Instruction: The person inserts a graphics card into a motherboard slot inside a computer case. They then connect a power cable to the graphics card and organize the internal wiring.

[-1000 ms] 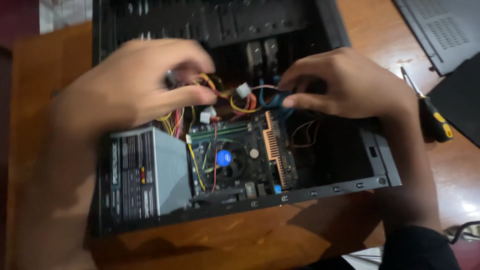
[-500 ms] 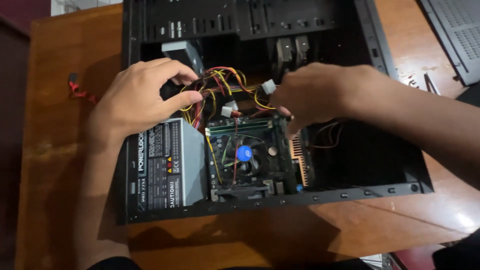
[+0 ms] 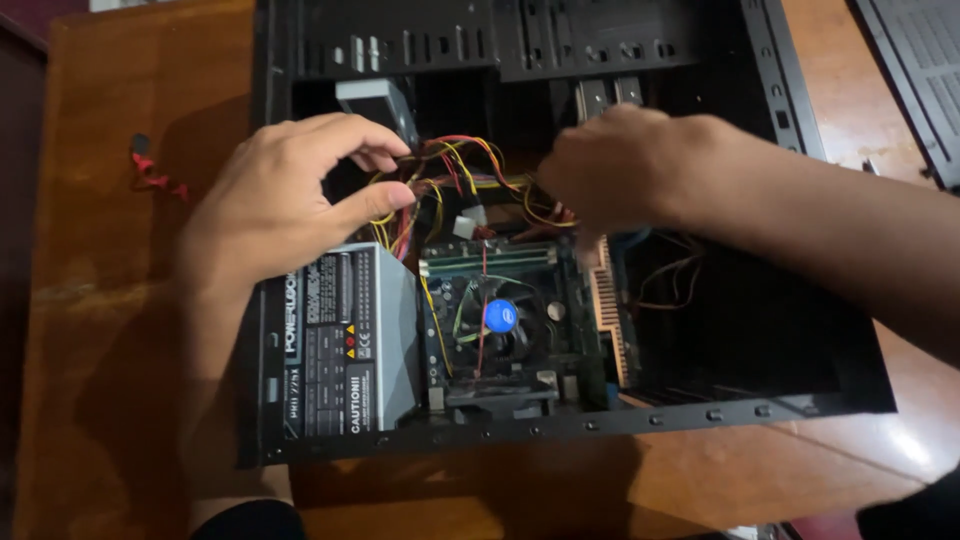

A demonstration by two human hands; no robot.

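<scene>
Inside the open black computer case (image 3: 780, 120), the left hand (image 3: 285, 195) pinches the limp bundle of yellow and red wires (image 3: 455, 170); the right hand (image 3: 610, 170) curls over it, grip hidden. Light, floppy stuff, best held near its white plastic connector (image 3: 467, 222).

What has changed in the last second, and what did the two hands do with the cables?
The view has shifted, so the computer case sits further right and the screwdriver is out of sight. The right hand moved left to the bundle of wires, over the circuit board. The left hand still pinches the wires above the grey power supply. The case still lies open on the wooden table.
</scene>
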